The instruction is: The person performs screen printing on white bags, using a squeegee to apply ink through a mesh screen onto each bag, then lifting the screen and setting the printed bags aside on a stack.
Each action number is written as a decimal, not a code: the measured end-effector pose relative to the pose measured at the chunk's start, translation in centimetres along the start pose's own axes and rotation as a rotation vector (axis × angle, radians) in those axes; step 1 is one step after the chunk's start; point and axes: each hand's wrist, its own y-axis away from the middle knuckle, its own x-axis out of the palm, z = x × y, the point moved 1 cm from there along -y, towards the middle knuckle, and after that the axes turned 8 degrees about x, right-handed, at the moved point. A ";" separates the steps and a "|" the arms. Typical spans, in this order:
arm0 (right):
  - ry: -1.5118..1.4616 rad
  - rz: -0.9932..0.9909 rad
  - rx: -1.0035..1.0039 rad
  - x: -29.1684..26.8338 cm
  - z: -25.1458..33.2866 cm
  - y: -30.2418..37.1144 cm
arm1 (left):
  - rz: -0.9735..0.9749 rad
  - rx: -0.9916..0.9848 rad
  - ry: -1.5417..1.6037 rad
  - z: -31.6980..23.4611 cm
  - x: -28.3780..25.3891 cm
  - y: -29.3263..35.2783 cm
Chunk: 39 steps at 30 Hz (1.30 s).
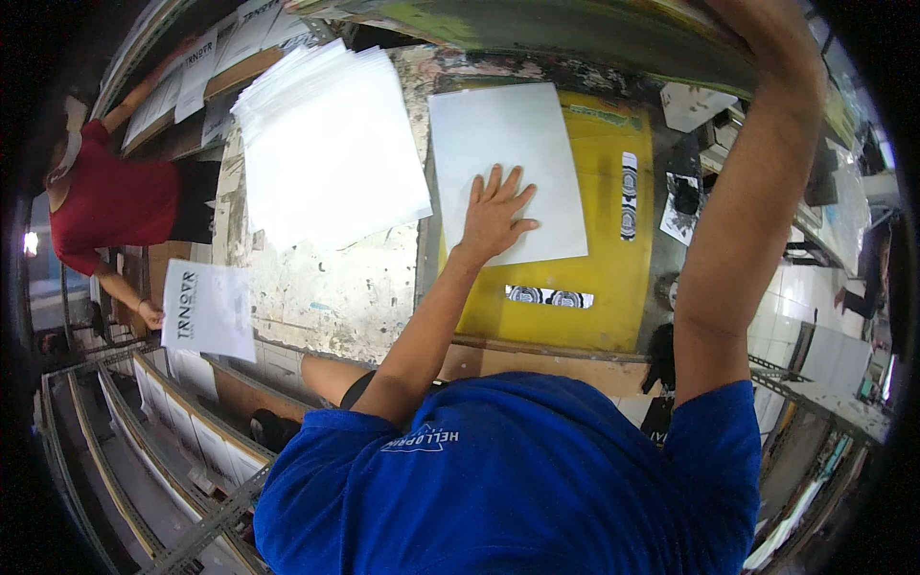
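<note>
My left hand [495, 217] lies flat with fingers spread on a blank white sheet of paper [508, 125]. Under the sheet is a yellow board [604, 287], whose right and lower parts show. Two patterned black-and-white strips sit on that board: an upright strip [629, 196] beside the sheet and a level strip [549, 296] below it. My right arm stretches up to the top edge, where the hand passes out of sight. Near that arm, a greenish framed panel [537, 27] is raised over the far side of the board.
Left of the board, a fanned stack of white paper [331, 144] covers part of the paint-spotted table [355, 287]. A co-worker in a red shirt [115, 206] holds a printed sheet [209, 311] at its left edge. Racks [182, 431] with slats stand at lower left.
</note>
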 end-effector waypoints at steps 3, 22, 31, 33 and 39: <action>-0.087 -0.027 -0.018 -0.2 -0.5 -0.1 | 0.066 0.079 0.016 -2.1 1.5 -2.1; -0.126 0.114 0.043 0.5 -0.7 -0.7 | 0.152 0.181 0.072 -6.4 2.5 -0.7; -0.038 0.148 -0.045 -0.9 1.5 2.8 | -0.245 0.062 0.219 -6.2 -3.8 -0.8; -0.045 0.316 0.064 -1.4 1.2 3.4 | -0.599 0.004 0.570 -6.1 -8.1 0.0; -0.043 0.111 -0.051 2.8 2.9 16.5 | -1.167 -0.092 1.178 -8.2 -17.2 5.7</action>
